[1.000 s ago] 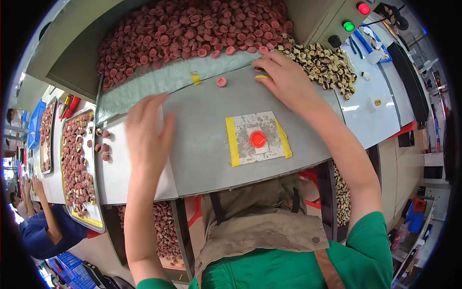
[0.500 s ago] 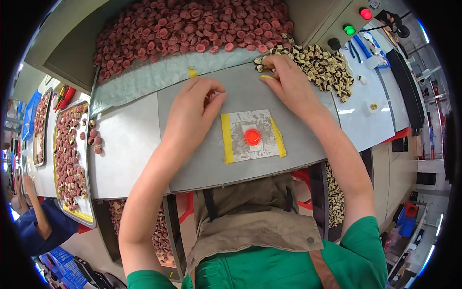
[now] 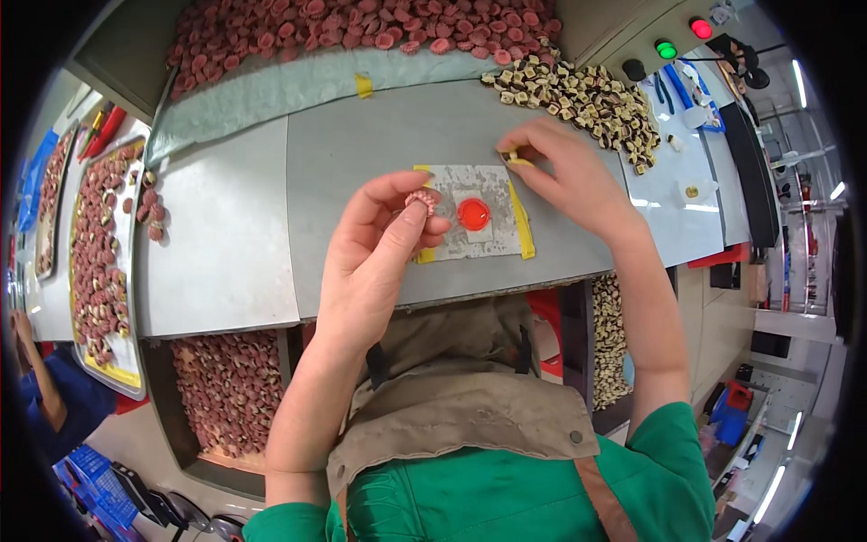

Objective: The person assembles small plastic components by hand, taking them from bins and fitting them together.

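My left hand [image 3: 361, 257] is turned partly palm up, just left of a red round disc [image 3: 474, 214]. Its thumb and fingers pinch a small pink ridged shell [image 3: 421, 200]. On the other side of the disc, farther off, my right hand [image 3: 573, 181] pinches a small cream piece [image 3: 515, 157] between thumb and forefinger, partly hidden by the fingertips. The disc sits on a worn white plate [image 3: 456, 246], fixed to the grey worktop [image 3: 352, 135] with yellow tape at both sides.
Heaped pink shells [image 3: 361, 27] lie at the back, beside a pile of cream-and-dark pieces [image 3: 587, 108]. A tray [image 3: 137, 325] of pink-and-cream pieces stands left, near another person's arm [image 3: 45, 388]. Open drawers below hold pink pieces [image 3: 230, 388] and cream pieces [image 3: 610, 343]. Red and green lights [image 3: 666, 49] are at upper right.
My left hand has come nearer and rolled palm up, bringing the pink shell into sight. My right hand has drawn back from the cream-and-dark pile with a piece. The view has shifted slightly.
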Demonstrator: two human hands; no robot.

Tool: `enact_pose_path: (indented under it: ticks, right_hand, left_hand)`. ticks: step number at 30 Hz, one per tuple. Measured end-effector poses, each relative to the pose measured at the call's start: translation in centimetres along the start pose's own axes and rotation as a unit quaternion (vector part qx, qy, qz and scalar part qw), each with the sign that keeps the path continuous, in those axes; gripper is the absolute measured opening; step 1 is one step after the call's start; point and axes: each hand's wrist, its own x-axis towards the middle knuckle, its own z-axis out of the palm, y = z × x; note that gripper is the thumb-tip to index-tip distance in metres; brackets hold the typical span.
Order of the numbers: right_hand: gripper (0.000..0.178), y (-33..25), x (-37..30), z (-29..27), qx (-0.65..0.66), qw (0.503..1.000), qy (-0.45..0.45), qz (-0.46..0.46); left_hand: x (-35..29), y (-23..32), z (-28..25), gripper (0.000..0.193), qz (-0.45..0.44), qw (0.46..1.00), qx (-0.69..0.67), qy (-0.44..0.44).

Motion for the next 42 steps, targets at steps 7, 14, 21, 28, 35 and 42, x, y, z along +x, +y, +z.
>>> enact_pose_path:
  ticks: [7,14,21,28,35,42]
  right_hand:
    - [0.029,-1.6,-1.6,0.7,0.073,0.996,0.03,0.05]
    - [0.027,-1.9,-1.2,0.9,-0.029,0.999,0.01,0.019]
    - [0.024,-2.3,-1.4,1.1,-0.012,0.998,0.056,0.024]
    - [0.02,-1.5,-1.3,0.8,-0.05,0.997,0.023,-0.055]
    - [0.02,-1.6,-1.5,0.6,-0.069,0.997,-0.011,-0.033]
    - [0.023,-5.4,-2.5,2.0,0.0,0.998,0.018,-0.065]
  left_hand:
    - [-0.3,0.0,-1.4,0.034,-0.018,0.999,0.012,-0.033]
    - [-0.6,0.6,-1.4,0.035,-0.022,0.999,0.003,-0.038]
    - [0.0,0.4,-2.6,0.033,-0.053,0.988,-0.141,-0.043]
    - [0.0,0.7,-2.3,0.036,-0.068,0.984,-0.161,-0.037]
    - [-0.1,0.1,-2.8,0.036,-0.056,0.984,-0.161,-0.056]
    - [-0.3,0.0,-2.5,0.035,-0.051,0.993,-0.096,-0.041]
